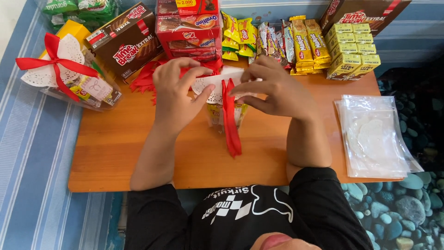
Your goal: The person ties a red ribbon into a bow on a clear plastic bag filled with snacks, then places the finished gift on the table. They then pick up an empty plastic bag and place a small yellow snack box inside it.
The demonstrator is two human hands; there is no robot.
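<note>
Ribbon (pixel 230 118) hangs lengthwise toward the person; both hands' fingers (pixel 194 76) pinch it.

Brown boxes (pixel 127 39), red packs (pixel 187 30), yellow sachets (pixel 303 41) line the table's far edge; clear bags (pixel 374 136) right.

Both hands, left (pixel 175 92) and right (pixel 273 88), raised close together, fingers pinching.

The left hand (pixel 178 90) and right hand (pixel 273 88) hide most of the small clear packet (pixel 217 113) under the doily (pixel 208 88).
</note>
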